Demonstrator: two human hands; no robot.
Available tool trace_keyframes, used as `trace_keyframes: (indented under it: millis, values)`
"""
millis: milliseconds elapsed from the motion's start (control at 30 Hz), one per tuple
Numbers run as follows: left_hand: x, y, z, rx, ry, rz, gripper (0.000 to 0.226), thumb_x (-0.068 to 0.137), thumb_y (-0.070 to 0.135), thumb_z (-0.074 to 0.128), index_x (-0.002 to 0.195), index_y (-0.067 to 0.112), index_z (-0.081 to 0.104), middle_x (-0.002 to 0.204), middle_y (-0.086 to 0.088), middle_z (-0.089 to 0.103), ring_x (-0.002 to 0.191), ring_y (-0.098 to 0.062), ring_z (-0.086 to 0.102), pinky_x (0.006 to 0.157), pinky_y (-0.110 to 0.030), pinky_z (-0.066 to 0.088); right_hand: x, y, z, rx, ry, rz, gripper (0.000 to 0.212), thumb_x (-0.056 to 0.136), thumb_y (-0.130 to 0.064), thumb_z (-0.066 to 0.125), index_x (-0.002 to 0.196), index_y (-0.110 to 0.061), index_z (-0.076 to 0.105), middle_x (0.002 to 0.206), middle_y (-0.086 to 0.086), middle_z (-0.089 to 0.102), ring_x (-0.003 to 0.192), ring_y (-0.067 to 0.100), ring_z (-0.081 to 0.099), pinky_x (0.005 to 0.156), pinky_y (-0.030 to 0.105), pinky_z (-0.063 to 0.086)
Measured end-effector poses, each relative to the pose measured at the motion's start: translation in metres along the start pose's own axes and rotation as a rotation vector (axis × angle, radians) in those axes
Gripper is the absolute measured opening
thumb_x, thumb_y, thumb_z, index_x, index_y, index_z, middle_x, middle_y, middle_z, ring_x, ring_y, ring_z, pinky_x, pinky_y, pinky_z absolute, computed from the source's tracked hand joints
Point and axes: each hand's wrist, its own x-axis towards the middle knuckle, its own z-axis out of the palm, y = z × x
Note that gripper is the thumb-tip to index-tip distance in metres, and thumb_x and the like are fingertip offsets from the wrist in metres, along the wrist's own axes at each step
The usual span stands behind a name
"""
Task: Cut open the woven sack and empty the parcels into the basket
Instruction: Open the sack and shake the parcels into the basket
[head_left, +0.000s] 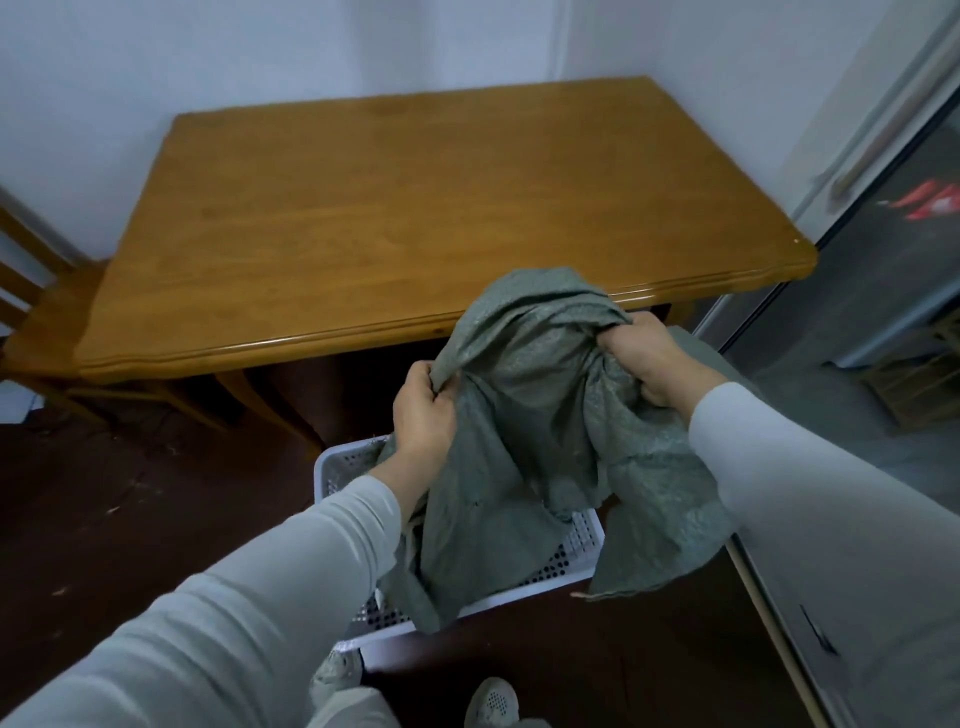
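A grey-green woven sack (524, 415) hangs limp and crumpled above a white perforated plastic basket (582, 551) on the floor. My left hand (423, 410) grips a bunch of the sack's fabric on its left side. My right hand (647, 364) clutches another bunch on the right, slightly higher. The sack's loose lower end drapes into and over the basket and hides the inside. No parcels are visible.
A wooden table (395, 218) stands just beyond the basket, its front edge close to the sack. A wooden chair (36, 322) sits at the left. A glass sliding door (857, 291) runs along the right. My shoe (491, 704) is at the bottom on the dark floor.
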Motion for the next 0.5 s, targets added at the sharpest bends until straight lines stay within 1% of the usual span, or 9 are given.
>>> trace_keyframes:
  millis: [100, 200, 233, 300, 333, 400, 433, 467, 500]
  values:
    - [0.001, 0.010, -0.009, -0.026, 0.027, 0.049, 0.013, 0.094, 0.024, 0.053, 0.103, 0.015, 0.057, 0.080, 0.009, 0.056, 0.078, -0.014, 0.055, 0.068, -0.033, 0.045, -0.002, -0.003, 0.000, 0.039, 0.013, 0.034, 0.023, 0.087, 0.000, 0.046, 0.067, -0.010, 0.049, 0.071, 0.009, 0.052, 0.077, 0.026, 0.051, 0.071, 0.034, 0.035]
    - [0.000, 0.002, -0.015, -0.003, 0.014, 0.042, 0.018, 0.092, 0.026, 0.057, 0.108, 0.019, 0.056, 0.088, 0.007, 0.059, 0.082, -0.015, 0.056, 0.071, -0.034, 0.047, -0.001, 0.012, 0.003, 0.008, -0.010, 0.069, 0.022, 0.088, 0.001, 0.045, 0.068, -0.009, 0.049, 0.069, 0.010, 0.052, 0.067, 0.026, 0.050, 0.068, 0.033, 0.036]
    - [-0.001, -0.004, -0.016, 0.010, 0.000, 0.027, 0.022, 0.090, 0.029, 0.059, 0.111, 0.021, 0.055, 0.094, 0.006, 0.059, 0.086, -0.015, 0.057, 0.073, -0.033, 0.048, -0.002, 0.019, 0.005, -0.001, -0.007, 0.081, 0.020, 0.088, 0.000, 0.046, 0.070, -0.006, 0.051, 0.069, 0.010, 0.052, 0.065, 0.025, 0.050, 0.066, 0.031, 0.037]
    - [-0.002, -0.022, -0.014, 0.039, -0.048, -0.015, 0.035, 0.088, 0.031, 0.061, 0.120, 0.023, 0.050, 0.104, 0.005, 0.058, 0.095, -0.016, 0.057, 0.077, -0.031, 0.046, 0.000, 0.037, 0.008, 0.001, -0.001, 0.080, 0.011, 0.088, -0.001, 0.049, 0.082, -0.003, 0.058, 0.070, 0.009, 0.056, 0.067, 0.024, 0.054, 0.066, 0.030, 0.041]
    - [-0.002, -0.032, -0.012, 0.055, -0.074, -0.042, 0.043, 0.088, 0.031, 0.062, 0.127, 0.023, 0.046, 0.108, 0.004, 0.058, 0.100, -0.017, 0.057, 0.081, -0.031, 0.046, 0.002, 0.048, 0.011, 0.005, -0.010, 0.078, 0.009, 0.087, -0.002, 0.052, 0.089, -0.003, 0.060, 0.071, 0.008, 0.058, 0.067, 0.023, 0.055, 0.065, 0.028, 0.043]
    - [0.002, -0.052, -0.008, 0.095, -0.119, -0.089, 0.058, 0.087, 0.030, 0.064, 0.138, 0.022, 0.038, 0.122, -0.001, 0.058, 0.114, -0.020, 0.055, 0.094, -0.034, 0.047, 0.007, 0.071, 0.016, -0.018, -0.066, 0.081, 0.009, 0.082, -0.001, 0.061, 0.089, -0.007, 0.062, 0.074, 0.006, 0.062, 0.068, 0.019, 0.058, 0.058, 0.026, 0.045]
    - [0.004, -0.063, -0.006, 0.119, -0.147, -0.109, 0.064, 0.086, 0.029, 0.065, 0.141, 0.021, 0.034, 0.129, -0.003, 0.056, 0.119, -0.022, 0.053, 0.100, -0.036, 0.045, 0.010, 0.081, 0.020, -0.057, -0.107, 0.093, 0.015, 0.078, -0.002, 0.068, 0.090, -0.009, 0.063, 0.078, 0.004, 0.065, 0.072, 0.018, 0.060, 0.059, 0.024, 0.046]
    - [0.007, -0.073, -0.004, 0.150, -0.180, -0.131, 0.068, 0.085, 0.029, 0.066, 0.144, 0.020, 0.031, 0.133, -0.004, 0.054, 0.123, -0.024, 0.051, 0.103, -0.038, 0.043, 0.015, 0.094, 0.023, -0.098, -0.141, 0.109, 0.026, 0.072, -0.004, 0.075, 0.094, -0.010, 0.064, 0.085, 0.004, 0.067, 0.078, 0.018, 0.063, 0.065, 0.026, 0.050]
    - [0.009, -0.083, -0.001, 0.183, -0.213, -0.146, 0.071, 0.085, 0.029, 0.066, 0.145, 0.019, 0.030, 0.136, -0.005, 0.053, 0.126, -0.024, 0.049, 0.105, -0.039, 0.042, 0.021, 0.105, 0.027, -0.142, -0.161, 0.124, 0.041, 0.065, -0.008, 0.082, 0.102, -0.011, 0.065, 0.094, 0.004, 0.069, 0.087, 0.019, 0.065, 0.075, 0.030, 0.053]
